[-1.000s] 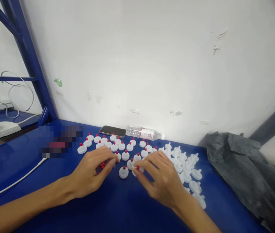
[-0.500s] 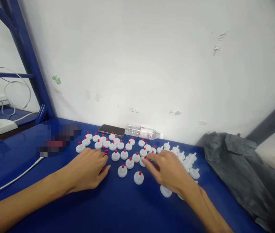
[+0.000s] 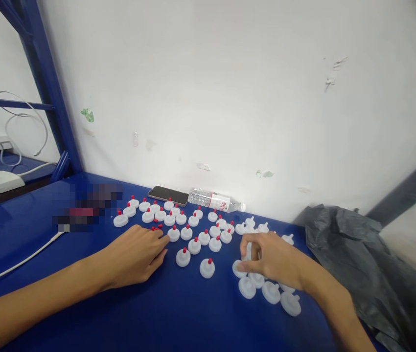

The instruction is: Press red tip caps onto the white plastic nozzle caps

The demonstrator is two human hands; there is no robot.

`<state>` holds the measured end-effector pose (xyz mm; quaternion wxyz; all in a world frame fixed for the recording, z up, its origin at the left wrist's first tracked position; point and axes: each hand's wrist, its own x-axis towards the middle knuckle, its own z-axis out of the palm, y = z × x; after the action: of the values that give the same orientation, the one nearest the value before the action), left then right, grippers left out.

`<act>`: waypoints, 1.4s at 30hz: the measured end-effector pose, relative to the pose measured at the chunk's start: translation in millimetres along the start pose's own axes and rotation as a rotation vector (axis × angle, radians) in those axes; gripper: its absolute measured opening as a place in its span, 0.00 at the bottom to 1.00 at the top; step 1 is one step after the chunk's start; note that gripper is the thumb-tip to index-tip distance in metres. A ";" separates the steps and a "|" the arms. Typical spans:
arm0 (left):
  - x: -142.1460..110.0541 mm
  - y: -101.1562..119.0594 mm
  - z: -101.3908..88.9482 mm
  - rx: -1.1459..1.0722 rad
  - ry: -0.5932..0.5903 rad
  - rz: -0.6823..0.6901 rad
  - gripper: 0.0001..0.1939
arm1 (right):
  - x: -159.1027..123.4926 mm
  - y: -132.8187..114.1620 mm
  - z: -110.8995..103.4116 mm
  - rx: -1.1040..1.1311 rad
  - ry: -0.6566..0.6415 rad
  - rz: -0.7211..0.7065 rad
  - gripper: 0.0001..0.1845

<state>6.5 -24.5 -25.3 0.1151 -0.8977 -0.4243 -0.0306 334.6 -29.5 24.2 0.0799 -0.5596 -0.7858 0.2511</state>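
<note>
My left hand [image 3: 140, 255] rests palm down on the blue table, thumb apart from the fingers, beside a few loose small red caps [image 3: 159, 226]. What lies under the palm is hidden. My right hand [image 3: 276, 259] is among plain white nozzle lids, its thumb and forefinger closed around a white nozzle lid [image 3: 239, 269]; its nozzle is mostly covered by the fingers. Several other bare lids [image 3: 247, 287] lie around and under this hand. Between my hands and behind them stand many white lids with red tips [image 3: 207, 268], nozzles up.
A phone [image 3: 168, 195] and a clear plastic bottle [image 3: 215, 200] lie along the wall. To the right is a dark plastic bag [image 3: 343, 249]. A white cable [image 3: 42, 252] runs in from the left to a blurred-out object. A blue frame post [image 3: 52, 93] rises at the left.
My right hand has moved right, from the red-tipped lids to the plain ones, and its fingers now grip a lid. The red-tipped lid it was at stands free. My left hand has barely shifted.
</note>
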 end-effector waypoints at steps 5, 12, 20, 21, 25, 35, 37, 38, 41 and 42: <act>0.3 1.8 0.8 -0.034 0.050 0.020 0.10 | 3.0 8.9 2.0 0.031 -0.040 -0.011 0.03; 0.1 5.0 -0.6 -0.048 0.068 0.036 0.09 | 7.5 -8.9 11.3 -0.028 0.297 -0.249 0.06; 2.3 2.2 4.1 -0.087 0.128 0.001 0.09 | 21.9 -31.6 50.6 -0.226 0.691 -0.694 0.09; 2.4 2.0 4.7 -0.089 0.132 -0.006 0.09 | 23.1 -34.4 54.3 -0.236 0.703 -0.718 0.10; 3.0 2.1 4.1 -0.108 0.169 -0.030 0.09 | 25.2 -42.4 65.5 -0.260 0.678 -0.760 0.09; 0.1 7.3 1.7 -0.411 0.323 -0.019 0.05 | 21.8 -46.1 69.4 -0.266 0.693 -0.767 0.06; -0.6 9.0 1.8 -0.473 0.355 -0.006 0.04 | 20.4 -46.6 68.6 -0.265 0.702 -0.766 0.04; -0.9 9.8 2.1 -0.497 0.370 -0.002 0.04 | 19.8 -46.7 68.4 -0.267 0.703 -0.766 0.04; -1.9 12.1 3.3 -0.564 0.402 0.004 0.04 | 19.3 -46.1 69.1 -0.274 0.694 -0.781 0.09; -2.2 12.9 3.5 -0.590 0.409 0.007 0.04 | 19.5 -45.7 69.8 -0.273 0.688 -0.786 0.10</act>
<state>14.9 -33.3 -31.4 -0.0664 -0.8691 -0.3621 -0.3303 260.9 -44.2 -16.8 0.3472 -0.2786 -0.8899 -0.0997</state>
